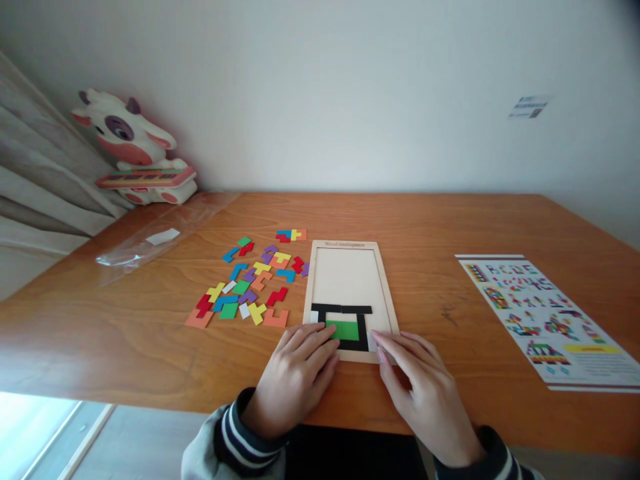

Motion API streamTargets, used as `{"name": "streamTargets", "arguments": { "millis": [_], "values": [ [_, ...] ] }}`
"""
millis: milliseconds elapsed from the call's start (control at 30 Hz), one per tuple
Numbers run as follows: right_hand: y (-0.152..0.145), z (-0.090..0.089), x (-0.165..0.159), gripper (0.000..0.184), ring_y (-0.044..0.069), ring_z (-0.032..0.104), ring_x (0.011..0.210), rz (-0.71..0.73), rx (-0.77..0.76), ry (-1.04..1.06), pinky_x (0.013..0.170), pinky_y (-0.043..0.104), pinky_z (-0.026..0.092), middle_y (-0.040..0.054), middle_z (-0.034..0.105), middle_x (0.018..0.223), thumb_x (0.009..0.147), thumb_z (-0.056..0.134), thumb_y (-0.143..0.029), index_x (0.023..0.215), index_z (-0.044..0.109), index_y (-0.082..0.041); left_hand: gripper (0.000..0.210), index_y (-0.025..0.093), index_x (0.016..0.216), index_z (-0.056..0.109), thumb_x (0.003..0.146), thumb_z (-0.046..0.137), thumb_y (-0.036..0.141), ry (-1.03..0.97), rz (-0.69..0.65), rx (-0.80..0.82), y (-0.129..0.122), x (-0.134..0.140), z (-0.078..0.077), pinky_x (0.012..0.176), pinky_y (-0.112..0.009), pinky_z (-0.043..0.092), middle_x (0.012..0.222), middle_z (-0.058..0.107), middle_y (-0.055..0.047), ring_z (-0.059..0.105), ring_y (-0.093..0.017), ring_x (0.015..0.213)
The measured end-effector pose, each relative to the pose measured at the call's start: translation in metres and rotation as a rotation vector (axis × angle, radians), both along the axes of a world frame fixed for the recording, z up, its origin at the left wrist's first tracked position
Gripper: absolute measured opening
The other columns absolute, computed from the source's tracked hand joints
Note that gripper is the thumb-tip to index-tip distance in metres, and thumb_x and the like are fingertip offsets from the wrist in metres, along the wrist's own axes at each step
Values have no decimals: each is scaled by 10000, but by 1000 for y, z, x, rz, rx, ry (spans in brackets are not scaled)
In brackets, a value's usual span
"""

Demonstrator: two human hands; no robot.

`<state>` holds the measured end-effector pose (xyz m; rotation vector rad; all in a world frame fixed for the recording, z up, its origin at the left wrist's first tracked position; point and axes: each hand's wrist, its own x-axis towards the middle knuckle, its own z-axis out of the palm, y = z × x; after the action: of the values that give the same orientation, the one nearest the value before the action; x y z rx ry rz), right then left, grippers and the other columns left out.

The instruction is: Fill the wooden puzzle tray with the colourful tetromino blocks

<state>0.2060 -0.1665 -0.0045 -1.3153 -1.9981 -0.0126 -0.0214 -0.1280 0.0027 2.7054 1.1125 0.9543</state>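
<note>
A wooden puzzle board [344, 244] lies in front of me, its lower part filled with black pieces [356, 309] that frame a green piece [347, 330]. White pieces sit at both sides of the black frame. My left hand [300, 373] rests at the board's lower left, fingers stretched out, their tips touching the green piece and the black ones beside it. At the lower right, my right hand [423, 383] brings thumb and index finger close together at a white puzzle piece [371, 341]. Those fingertips partly cover this piece.
Several coloured puzzle pieces [241, 287] lie scattered left of the board. A printed pattern sheet [540, 313] is on the right of the wooden table [425, 230]. Behind, at the left, are a clear plastic bag [165, 233] and a cow-shaped toy keyboard [145, 177] near a curtain [45, 167].
</note>
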Motion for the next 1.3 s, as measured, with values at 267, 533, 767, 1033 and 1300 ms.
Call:
{"name": "streamTargets", "arguments": {
  "millis": [267,533,767,1033,1300],
  "values": [
    [-3,-1,1,323,213,673,1025,-11,-36,20,913,386,532,77,715,1137,943,553,-149,1257,596,-207,177,199,1081,693,941,585,192,-2,10,3,-1,3,2,935,-398,537,1179,725,-46,650,-231,1086],
    [-4,-10,5,298,236,637,1110,-42,-68,26,952,389,519,75,662,1215,973,539,-302,1258,598,-240,201,211,1124,673,957,564,220,-13,459,65,8,-56,0,956,-396,527,1175,715,-62,654,-223,1073],
    [-2,-10,5,298,247,649,1080,-43,-27,31,927,393,533,88,656,1195,978,520,-341,1241,600,-227,267,215,1200,656,966,564,306,71,552,83,17,-120,-6,968,-437,518,1188,719,-73,659,-254,1081],
    [-1,-11,5,300,238,647,1060,-54,0,22,917,372,519,92,644,1186,986,511,-363,1226,606,-213,180,234,1065,728,965,579,240,59,361,48,16,-119,-3,890,-365,554,1068,755,-37,676,-203,993],
    [-1,-10,5,301,233,640,1076,-45,2,25,930,366,508,88,646,1193,992,502,-367,1234,597,-215,188,233,1083,726,966,581,260,74,394,61,18,-122,-4,926,-427,546,1141,740,-45,651,-237,1062]
  ]
}}
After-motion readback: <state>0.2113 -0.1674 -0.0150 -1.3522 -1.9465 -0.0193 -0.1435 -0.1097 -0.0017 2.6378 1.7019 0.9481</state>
